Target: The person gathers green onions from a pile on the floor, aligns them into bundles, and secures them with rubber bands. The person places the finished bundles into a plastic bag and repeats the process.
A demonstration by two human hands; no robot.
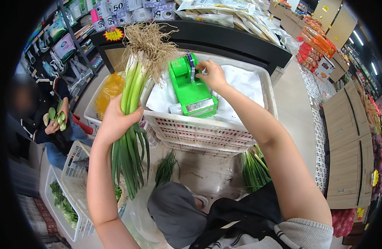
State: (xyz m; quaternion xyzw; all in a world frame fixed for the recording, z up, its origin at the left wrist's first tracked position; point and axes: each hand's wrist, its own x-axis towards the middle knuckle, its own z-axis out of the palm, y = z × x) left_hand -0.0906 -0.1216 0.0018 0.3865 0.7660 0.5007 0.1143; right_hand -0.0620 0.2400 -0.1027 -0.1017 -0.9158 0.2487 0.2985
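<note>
A bunch of scallions (132, 90) with tangled, soil-coloured roots is gripped around its stalks by my left hand (118, 118), roots up and leaves hanging down. To the right of it, my right hand (211, 73) has its thumb and forefinger at the upper right side of a green tape dispenser (194, 95). A purple strip of tape (191, 63) stands close to those fingertips; whether they pinch it I cannot tell. The dispenser rests on white sheeting (240, 82) over an upturned or covered white plastic crate (206, 133).
More scallions lie on the floor, one bunch (256, 171) below the crate's right end. A yellow plastic bag (110, 93) sits in a crate at left. Beyond it a seated person holds leafy greens (57, 118). White crates (82, 230) stand lower left. A black-edged display stand (216, 40) borders the back.
</note>
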